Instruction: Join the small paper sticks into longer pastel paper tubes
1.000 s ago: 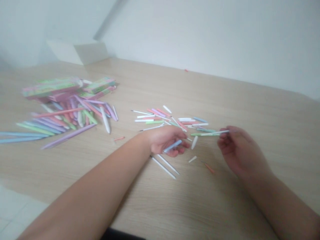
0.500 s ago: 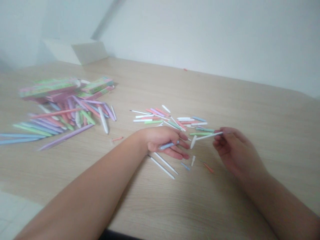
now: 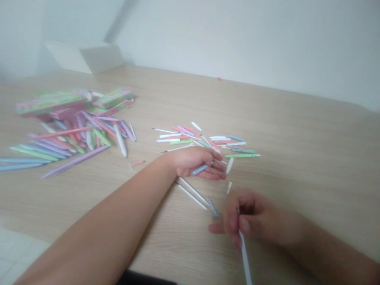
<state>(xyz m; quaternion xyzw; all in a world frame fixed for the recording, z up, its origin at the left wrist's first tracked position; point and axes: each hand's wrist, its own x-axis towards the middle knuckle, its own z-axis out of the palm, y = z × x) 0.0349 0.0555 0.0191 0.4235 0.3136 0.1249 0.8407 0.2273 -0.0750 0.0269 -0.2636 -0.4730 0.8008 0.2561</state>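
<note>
My left hand [image 3: 197, 163] rests on the wooden table [image 3: 297, 134] with its fingers loosely curled round a light blue pen piece [image 3: 199, 169]. Nearer to me, my right hand [image 3: 243, 217] is closed on a thin white pen refill [image 3: 245, 259] that points back toward me. A short blue piece [image 3: 213, 206] lies just left of my right hand. Two white refills [image 3: 194, 193] lie under my left wrist. Small pastel pen parts [image 3: 208, 140] are scattered beyond my left hand, and two white caps [image 3: 229, 166] lie beside its fingertips.
A big pile of pastel pens [image 3: 71, 142] lies at the left, with pink-and-green pen boxes [image 3: 71, 101] behind it. A white box [image 3: 86, 55] stands at the back-left corner by the wall. A tiny red bit [image 3: 219, 78] lies far back.
My right hand has pulled the white refill away from the scattered parts, moving toward me and to the left. My left hand has barely moved and keeps the blue piece.
</note>
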